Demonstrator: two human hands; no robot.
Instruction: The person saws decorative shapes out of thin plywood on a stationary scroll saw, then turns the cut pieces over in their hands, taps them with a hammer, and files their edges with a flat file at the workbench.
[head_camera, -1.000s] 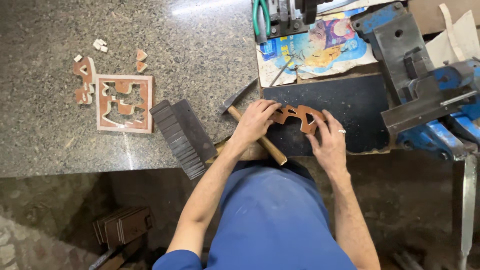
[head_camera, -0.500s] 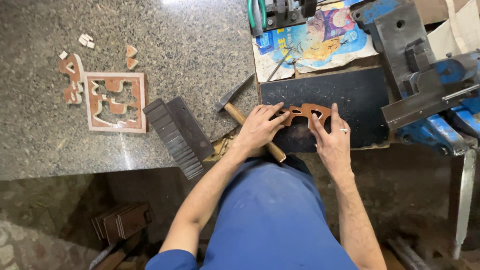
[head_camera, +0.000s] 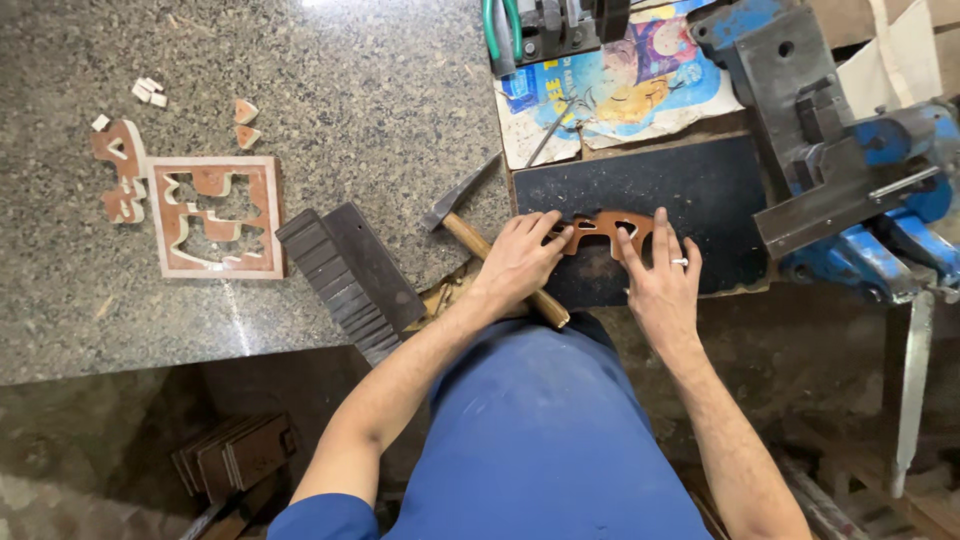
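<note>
— So, where's the cut-out brown piece (head_camera: 605, 229)?
— Flat on the black mat (head_camera: 700, 190). My left hand (head_camera: 520, 262) presses its left end, fingers spread; my right hand (head_camera: 662, 280) pins its right end, fingers splayed. A hammer (head_camera: 480, 240) lies under my left wrist.

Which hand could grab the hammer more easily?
Probably the left hand. It rests on the brown cut-out piece right over the hammer, whose wooden handle passes under its palm. The right hand presses the piece's other end on the black mat, farther from the handle.
</note>
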